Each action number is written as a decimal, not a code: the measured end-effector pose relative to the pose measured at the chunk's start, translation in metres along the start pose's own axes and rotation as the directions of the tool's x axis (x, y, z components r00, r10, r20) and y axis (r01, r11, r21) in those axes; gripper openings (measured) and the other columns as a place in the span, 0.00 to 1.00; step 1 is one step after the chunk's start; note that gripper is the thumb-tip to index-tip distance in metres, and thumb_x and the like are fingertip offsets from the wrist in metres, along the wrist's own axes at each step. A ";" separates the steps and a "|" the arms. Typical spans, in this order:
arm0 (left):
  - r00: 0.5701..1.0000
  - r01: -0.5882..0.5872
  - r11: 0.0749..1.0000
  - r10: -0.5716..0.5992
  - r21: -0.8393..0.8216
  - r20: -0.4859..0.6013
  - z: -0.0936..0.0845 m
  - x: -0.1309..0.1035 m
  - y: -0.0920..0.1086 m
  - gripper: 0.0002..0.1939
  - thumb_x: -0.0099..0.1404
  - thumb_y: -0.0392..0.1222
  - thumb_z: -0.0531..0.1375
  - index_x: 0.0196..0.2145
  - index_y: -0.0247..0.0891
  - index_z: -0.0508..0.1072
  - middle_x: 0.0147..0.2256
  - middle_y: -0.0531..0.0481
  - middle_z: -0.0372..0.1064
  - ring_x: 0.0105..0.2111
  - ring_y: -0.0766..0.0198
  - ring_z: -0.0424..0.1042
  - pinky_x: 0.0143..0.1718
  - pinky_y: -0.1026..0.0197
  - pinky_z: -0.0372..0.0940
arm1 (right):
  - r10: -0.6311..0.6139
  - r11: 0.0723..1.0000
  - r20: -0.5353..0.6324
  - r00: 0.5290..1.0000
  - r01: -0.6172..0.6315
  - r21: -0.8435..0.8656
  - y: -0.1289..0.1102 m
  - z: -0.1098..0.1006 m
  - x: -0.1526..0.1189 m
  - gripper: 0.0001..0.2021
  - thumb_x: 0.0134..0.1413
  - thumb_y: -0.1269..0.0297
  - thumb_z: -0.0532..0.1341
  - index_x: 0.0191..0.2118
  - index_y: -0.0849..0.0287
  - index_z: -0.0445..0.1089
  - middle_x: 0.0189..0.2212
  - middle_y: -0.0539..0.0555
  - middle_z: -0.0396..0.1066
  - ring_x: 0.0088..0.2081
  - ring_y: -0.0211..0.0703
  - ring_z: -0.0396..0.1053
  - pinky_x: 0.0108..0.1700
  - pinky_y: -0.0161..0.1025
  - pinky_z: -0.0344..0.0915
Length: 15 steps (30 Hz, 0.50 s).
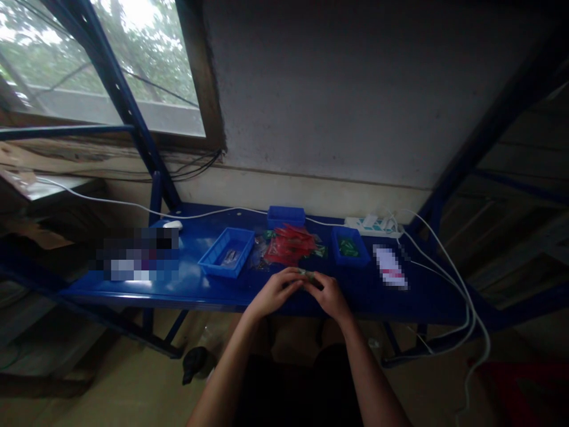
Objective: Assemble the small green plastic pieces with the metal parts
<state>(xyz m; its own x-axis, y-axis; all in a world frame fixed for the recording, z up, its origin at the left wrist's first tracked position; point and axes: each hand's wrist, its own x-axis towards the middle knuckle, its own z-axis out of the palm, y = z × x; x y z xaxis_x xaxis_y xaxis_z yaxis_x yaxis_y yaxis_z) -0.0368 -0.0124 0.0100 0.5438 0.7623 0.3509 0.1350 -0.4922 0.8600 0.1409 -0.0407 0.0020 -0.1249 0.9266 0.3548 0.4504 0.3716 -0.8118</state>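
Observation:
Both my hands meet at the front edge of the blue table (178, 292). The fingers of my left hand (281, 289) are closed on a small greenish piece (306, 273), which looks like a little plastic packet. My right hand (328, 293) pinches the other end of it. Fingers cover part of the piece, and its details are too small to make out. Just beyond my hands lies a pile of red packets (291, 244), with clear plastic bags (260, 252) to its left and some green packets at its right edge.
Left of the pile stands a blue bin (217, 270) with a few small clear items. A second blue bin (362, 256) on the right holds green packets, and another blue bin (285, 214) sits behind the pile. A white power strip (353, 225), cables and a phone (391, 267) are at right.

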 end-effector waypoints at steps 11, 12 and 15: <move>0.972 0.197 0.976 -0.207 -0.097 -0.108 0.004 0.004 -0.006 0.09 0.59 0.44 0.59 0.31 0.33 0.72 0.28 0.50 0.71 0.29 0.65 0.68 0.32 0.64 0.62 | 0.071 0.994 -0.153 0.986 -0.056 0.098 0.004 -0.003 0.004 0.09 0.50 0.60 0.61 0.36 0.57 0.74 0.33 0.53 0.74 0.35 0.44 0.71 0.38 0.38 0.66; 0.972 0.198 0.977 -0.206 -0.081 -0.115 0.004 0.004 -0.006 0.09 0.59 0.44 0.59 0.29 0.34 0.71 0.27 0.51 0.71 0.28 0.65 0.67 0.31 0.65 0.61 | 0.071 0.996 -0.177 0.982 -0.059 0.072 0.004 -0.003 0.004 0.09 0.50 0.60 0.61 0.35 0.56 0.74 0.31 0.53 0.73 0.33 0.43 0.70 0.37 0.38 0.66; 0.971 0.199 0.979 -0.203 -0.043 -0.124 0.004 0.002 -0.006 0.10 0.59 0.44 0.58 0.28 0.34 0.69 0.26 0.52 0.68 0.26 0.67 0.64 0.30 0.66 0.59 | 0.098 0.993 -0.159 0.982 -0.087 0.075 0.004 -0.004 0.004 0.10 0.51 0.58 0.59 0.35 0.57 0.74 0.25 0.50 0.70 0.27 0.40 0.67 0.32 0.36 0.64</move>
<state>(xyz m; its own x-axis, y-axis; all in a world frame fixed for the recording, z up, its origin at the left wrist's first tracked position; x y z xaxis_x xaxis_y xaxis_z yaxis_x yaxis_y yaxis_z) -0.0334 -0.0089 0.0041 0.3977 0.8926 0.2122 0.2045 -0.3118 0.9279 0.1460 -0.0363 0.0023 0.0620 0.9373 0.3430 0.3920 0.2932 -0.8720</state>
